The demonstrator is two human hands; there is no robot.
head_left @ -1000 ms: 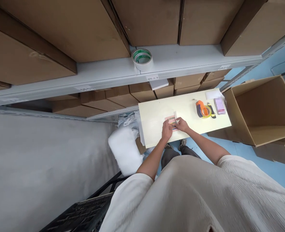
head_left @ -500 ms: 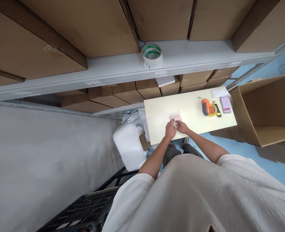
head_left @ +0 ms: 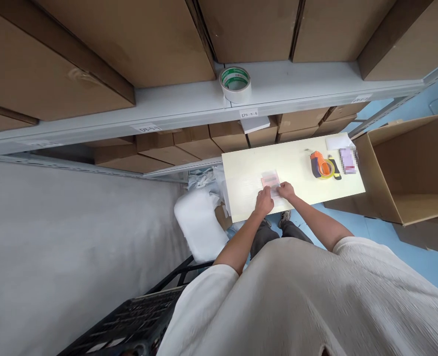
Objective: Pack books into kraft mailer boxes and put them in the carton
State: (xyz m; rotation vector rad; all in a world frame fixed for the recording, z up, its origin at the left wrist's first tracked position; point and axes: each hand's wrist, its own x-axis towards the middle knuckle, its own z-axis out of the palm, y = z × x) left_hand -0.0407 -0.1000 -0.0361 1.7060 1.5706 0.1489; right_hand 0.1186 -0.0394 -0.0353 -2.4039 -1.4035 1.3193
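While both hands work at the near edge, the handling appears to be mid-course, with the packet laid out but not let go.

Item 1: pink-and-white packet (head_left: 270,178), flat, lying on the pale surface (head_left: 243,175), left of the middle; taken as the clock centre, twelve at the top of the view.
Item 2: left hand (head_left: 265,200), at seven o'clock; fingers drawn in narrow, holding the packet's lower edge.
Item 3: right hand (head_left: 286,191), at four o'clock; fingers bent and close together, holding the packet's right side.
Item 4: orange tape dispenser (head_left: 317,162), between two and three o'clock, set down well apart from the hands; black-and-yellow cutter (head_left: 336,169) just beside it.
Item 5: white sheet (head_left: 334,143), two o'clock.
Item 6: open carton (head_left: 388,185), three o'clock, beyond the surface.
Item 7: tape roll (head_left: 236,91), eleven o'clock, on the shelf (head_left: 278,81).

Progress, as judged: positioning done; no tape visible across the packet; whether it is folded or closed cannot be told.

Obscured: the packet's lower part, behind the hands; thumb contact; its print, too small to read; a purple object (head_left: 348,160), three o'clock, pixelated; the carton's right side, cut off by the frame.
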